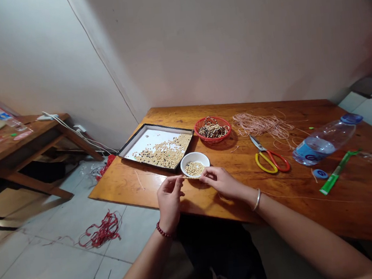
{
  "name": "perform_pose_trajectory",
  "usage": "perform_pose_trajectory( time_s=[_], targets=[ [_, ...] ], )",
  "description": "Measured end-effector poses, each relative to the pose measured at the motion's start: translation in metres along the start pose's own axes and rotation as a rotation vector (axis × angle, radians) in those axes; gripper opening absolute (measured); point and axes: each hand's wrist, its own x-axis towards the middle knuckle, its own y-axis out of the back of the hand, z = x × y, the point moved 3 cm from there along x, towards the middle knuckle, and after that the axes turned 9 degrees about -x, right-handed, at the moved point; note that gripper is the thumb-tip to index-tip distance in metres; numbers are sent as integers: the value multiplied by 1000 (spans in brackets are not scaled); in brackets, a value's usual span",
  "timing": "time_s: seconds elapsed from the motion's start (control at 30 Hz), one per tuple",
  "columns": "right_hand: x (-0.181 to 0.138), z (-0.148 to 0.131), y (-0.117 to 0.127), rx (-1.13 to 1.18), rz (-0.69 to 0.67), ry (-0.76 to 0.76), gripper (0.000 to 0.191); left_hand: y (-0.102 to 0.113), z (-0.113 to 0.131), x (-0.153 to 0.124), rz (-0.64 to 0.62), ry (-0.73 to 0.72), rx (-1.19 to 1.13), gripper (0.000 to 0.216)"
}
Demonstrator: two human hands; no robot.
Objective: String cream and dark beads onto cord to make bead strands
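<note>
My left hand (169,197) and my right hand (221,181) hold between them a short strand of pale beads (191,177) on a thin cord, each hand pinching one end. The strand hangs just in front of a small white bowl (194,158) with pale beads in it. Behind the bowl lies a black tray (140,137) strewn with many pale beads and a few dark ones. A red basket (213,129) of dark and light beads stands to the tray's right.
On the wooden table (308,198) lie a tangle of pinkish cord (259,124), scissors (270,158) with red and yellow handles, a water bottle (326,140) on its side, a blue cap (320,173) and a green strip (337,172). Red cord (99,231) lies on the floor at left.
</note>
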Motion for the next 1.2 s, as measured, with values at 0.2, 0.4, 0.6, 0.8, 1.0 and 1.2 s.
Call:
perform_pose_trajectory(
  time_s=[0.2,0.4,0.6,0.8,1.0,1.2],
  targets=[
    [5,3,5,453,147,-121,28,4,0,-2,29,-36,18,30],
    [7,9,10,653,239,-227,32,9,-2,0,76,-42,40,29],
    [6,11,8,307,232,-62,33,15,-2,1,125,-94,40,28],
    [-1,1,6,-46,106,14,30,20,2,2,172,-137,11,27],
    [-1,-1,3,-81,23,77,27,22,6,5,140,-152,51,26],
    [-2,-2,1,-189,3,94,24,22,11,4,94,-237,133,24]
  ],
)
